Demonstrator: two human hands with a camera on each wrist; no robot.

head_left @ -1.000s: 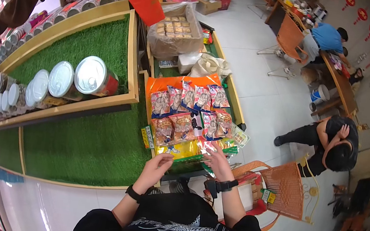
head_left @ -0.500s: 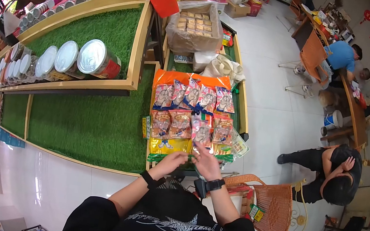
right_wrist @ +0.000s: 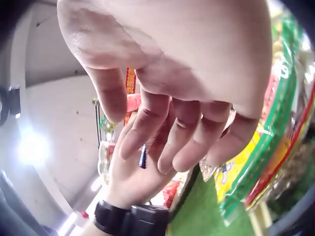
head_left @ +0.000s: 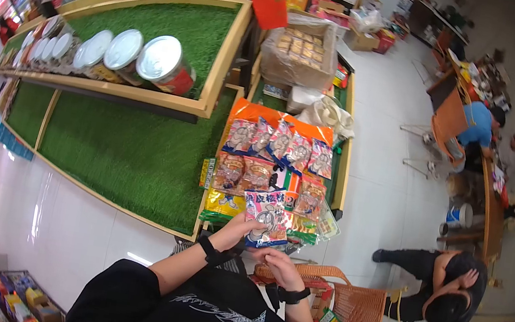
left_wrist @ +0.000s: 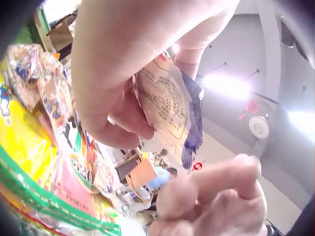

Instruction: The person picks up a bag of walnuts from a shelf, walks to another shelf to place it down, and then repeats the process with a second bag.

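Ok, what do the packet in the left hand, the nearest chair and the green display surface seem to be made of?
The packet in the left hand: likely thin plastic film, glossy, given its wrinkles and crimped edge.
The nearest chair: woven rattan or plastic imitation, smooth-looking; its weave shows, but not which.
The green display surface: probably artificial turf, matte, with grass-like pile.

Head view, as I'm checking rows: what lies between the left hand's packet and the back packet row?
The head view shows front snack packets and, in their gap, a printed bag.
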